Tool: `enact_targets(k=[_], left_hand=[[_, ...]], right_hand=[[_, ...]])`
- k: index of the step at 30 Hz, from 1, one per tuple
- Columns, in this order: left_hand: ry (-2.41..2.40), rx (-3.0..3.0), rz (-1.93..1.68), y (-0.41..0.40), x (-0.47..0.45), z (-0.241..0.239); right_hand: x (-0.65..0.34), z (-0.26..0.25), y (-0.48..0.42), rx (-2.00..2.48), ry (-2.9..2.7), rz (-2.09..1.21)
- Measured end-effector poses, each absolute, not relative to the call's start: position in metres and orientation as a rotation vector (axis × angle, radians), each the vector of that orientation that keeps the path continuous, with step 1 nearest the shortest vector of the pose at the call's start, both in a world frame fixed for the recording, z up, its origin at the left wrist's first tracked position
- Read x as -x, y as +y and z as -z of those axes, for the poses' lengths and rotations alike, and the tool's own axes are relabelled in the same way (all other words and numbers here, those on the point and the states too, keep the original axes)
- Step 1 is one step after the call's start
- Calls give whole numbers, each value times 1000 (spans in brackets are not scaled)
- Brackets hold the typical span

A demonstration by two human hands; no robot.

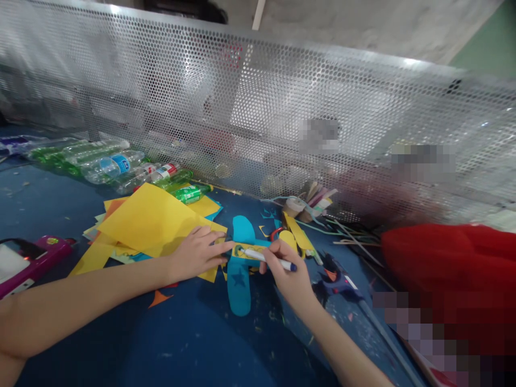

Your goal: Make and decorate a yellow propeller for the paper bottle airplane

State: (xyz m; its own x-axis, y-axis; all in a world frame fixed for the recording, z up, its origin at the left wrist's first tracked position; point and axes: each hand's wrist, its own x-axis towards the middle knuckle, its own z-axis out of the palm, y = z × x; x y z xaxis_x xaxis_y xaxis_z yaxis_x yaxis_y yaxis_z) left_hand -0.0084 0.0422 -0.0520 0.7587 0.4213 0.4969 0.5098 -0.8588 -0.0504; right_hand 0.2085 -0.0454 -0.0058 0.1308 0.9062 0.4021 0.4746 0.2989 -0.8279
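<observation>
A white marker (262,257) with a dark blue end is pinched in my right hand (288,271). Its tip rests on a yellow paper strip (253,251) that bears dark drawn marks. The strip lies along the body of a blue paper airplane shape (241,301), whose lower wing carries a dark star. My left hand (197,252) lies flat with its fingers spread, an index fingertip touching the strip's left end. Beneath that hand is a pile of coloured paper with a large yellow sheet (151,217) on top.
Plastic bottles (116,165) lie along a perforated metal screen (201,97). A purple power strip (44,258) is at left. At right are a blue glue gun (342,285), yellow paper scraps (296,234), cups of sticks (316,201) and a person's red clothing (451,263).
</observation>
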Motion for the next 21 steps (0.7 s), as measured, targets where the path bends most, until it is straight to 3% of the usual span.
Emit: enact_targets(k=[21], left_hand=[[-761,2791,690,41,9,51]], right_hand=[[-214,6,-44,1375,-1476,-496]])
